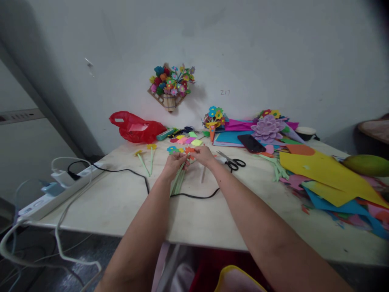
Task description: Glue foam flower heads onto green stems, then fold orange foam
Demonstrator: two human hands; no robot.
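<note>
Both hands meet over the middle of the table. My left hand [174, 165] is closed around several pale green paper stems [178, 182], which hang down toward me. Blue and yellow paper flower heads [172, 149] show just beyond its fingers. My right hand [204, 156] pinches at an orange paper flower [189, 150] at the top of the stems; the exact grip is partly hidden. Two yellow flowers on green stems [151, 156] lie to the left. Black-handled scissors [232, 162] lie open to the right of my right hand.
A black cable [194, 196] crosses the table from a power strip [39, 206]. A red plastic bag [136, 127] and coloured paper pieces [190, 140] lie behind. Rightward are a phone [251, 143], green strips [278, 168], yellow sheets [322, 174] and a green mango-like fruit [366, 165].
</note>
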